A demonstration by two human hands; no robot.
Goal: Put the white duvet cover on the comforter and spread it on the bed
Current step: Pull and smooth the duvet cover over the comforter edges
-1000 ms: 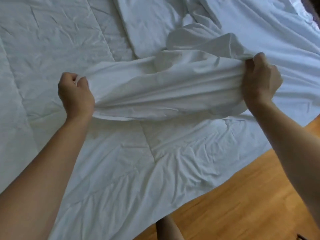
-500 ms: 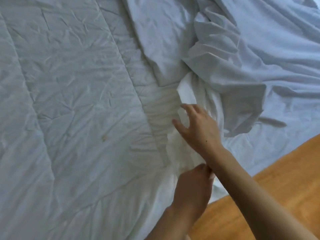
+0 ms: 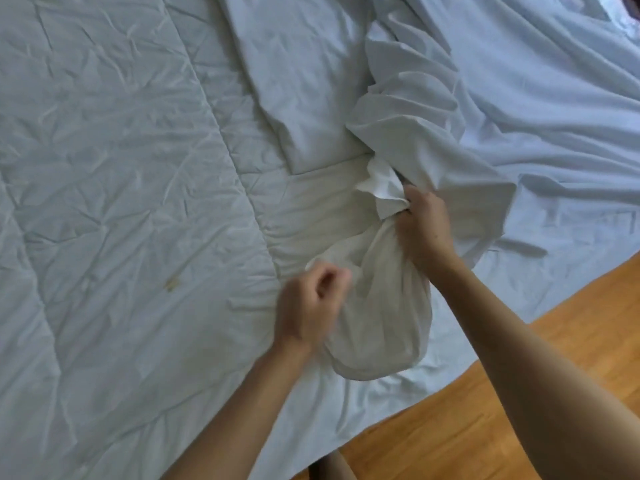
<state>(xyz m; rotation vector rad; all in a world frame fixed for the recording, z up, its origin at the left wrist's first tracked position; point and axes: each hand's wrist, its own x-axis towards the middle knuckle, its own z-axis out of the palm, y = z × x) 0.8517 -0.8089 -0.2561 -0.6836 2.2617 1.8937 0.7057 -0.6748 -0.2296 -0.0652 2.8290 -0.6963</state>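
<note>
The quilted white comforter [image 3: 121, 168] lies flat across the left and middle of the bed. The white duvet cover [image 3: 519, 98] is rumpled over the right side, with a folded pile above my hands. Near the bed's edge a corner is gathered into a rounded white bundle [image 3: 381, 323]. My right hand [image 3: 426, 226] grips the bundle's twisted neck, and a tuft of fabric sticks out above my fist. My left hand [image 3: 311, 306] is blurred, with its fingers curled at the bundle's left edge, where it seems to pinch the cloth.
Wooden floor [image 3: 502, 410] shows at the lower right, past the bed's edge. My leg [image 3: 332, 465] is just visible at the bottom of the frame. A small yellowish stain [image 3: 171, 284] marks the comforter.
A second ago both hands held a stretched span of cover apart. They have since come together, and my right hand went from open reaching to gripping the gathered bundle's neck.
</note>
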